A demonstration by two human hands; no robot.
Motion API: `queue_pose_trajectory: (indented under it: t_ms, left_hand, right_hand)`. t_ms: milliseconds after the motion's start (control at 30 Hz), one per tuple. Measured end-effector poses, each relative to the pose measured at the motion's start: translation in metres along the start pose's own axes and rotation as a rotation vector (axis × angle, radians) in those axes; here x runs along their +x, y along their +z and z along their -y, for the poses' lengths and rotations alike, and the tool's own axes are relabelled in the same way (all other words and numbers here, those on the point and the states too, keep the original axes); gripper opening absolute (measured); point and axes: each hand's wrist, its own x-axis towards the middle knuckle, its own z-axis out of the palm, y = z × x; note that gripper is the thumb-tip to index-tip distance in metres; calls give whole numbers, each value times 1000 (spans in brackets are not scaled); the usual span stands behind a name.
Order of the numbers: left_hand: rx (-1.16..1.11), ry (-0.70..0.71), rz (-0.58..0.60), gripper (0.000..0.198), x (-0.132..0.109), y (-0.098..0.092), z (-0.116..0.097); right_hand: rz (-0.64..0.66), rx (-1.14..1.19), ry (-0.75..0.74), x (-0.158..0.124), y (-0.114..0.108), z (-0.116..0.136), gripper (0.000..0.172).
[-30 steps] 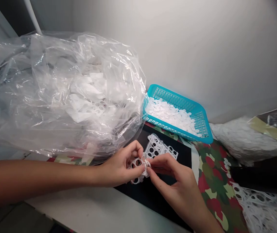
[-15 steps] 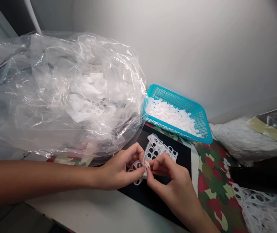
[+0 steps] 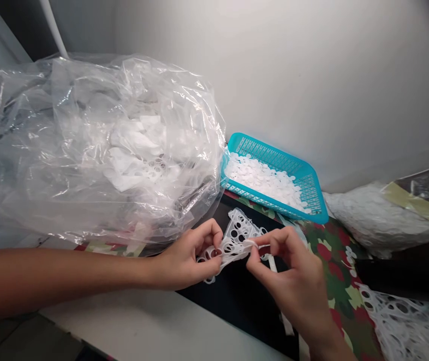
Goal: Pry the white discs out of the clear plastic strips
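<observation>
Between my two hands stretches a thin white sheet full of round holes (image 3: pixel 241 228), held above a black mat (image 3: pixel 248 306). My left hand (image 3: pixel 195 255) pinches its left end between thumb and fingers. My right hand (image 3: pixel 289 271) grips a bunched strand of the same sheet with thumb and forefinger. A narrow white strip (image 3: pixel 286 323) hangs below my right hand. Beyond my hands stands a turquoise basket (image 3: pixel 274 204) with many small white discs (image 3: pixel 263 178) in it.
A large clear plastic bag (image 3: pixel 86 165) of white scraps fills the left. At the right lie a filled plastic bag (image 3: pixel 380 215) and a pile of holed sheets (image 3: pixel 413 321). A few white discs (image 3: pixel 351 255) rest on the camouflage cloth (image 3: pixel 323 260).
My right hand has moved right, away from my left hand, pulling the holed sheet taut between them. The narrow strip now shows below my right hand. My left hand stays nearly in place.
</observation>
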Motion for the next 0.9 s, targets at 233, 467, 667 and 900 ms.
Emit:
queue_pose_trajectory:
  t_ms: [233,467,667,900]
  left_hand:
    - [116,28,4,22,-1,-1,-3]
    - [109,51,-55,16,-3,-2,-1]
    - [-192,-40,-63,22,4,-1,2]
    - [-224,-71,-138,22,8,-3,0]
  right_hand:
    - [-221,-43,79,17,-18,-23,28]
    - [-445,-251,28,36,-43,-54,17]
    - [-299,-647,-5,45,-49,-69,37]
    - [-232,-498,5,36,-44,-43,27]
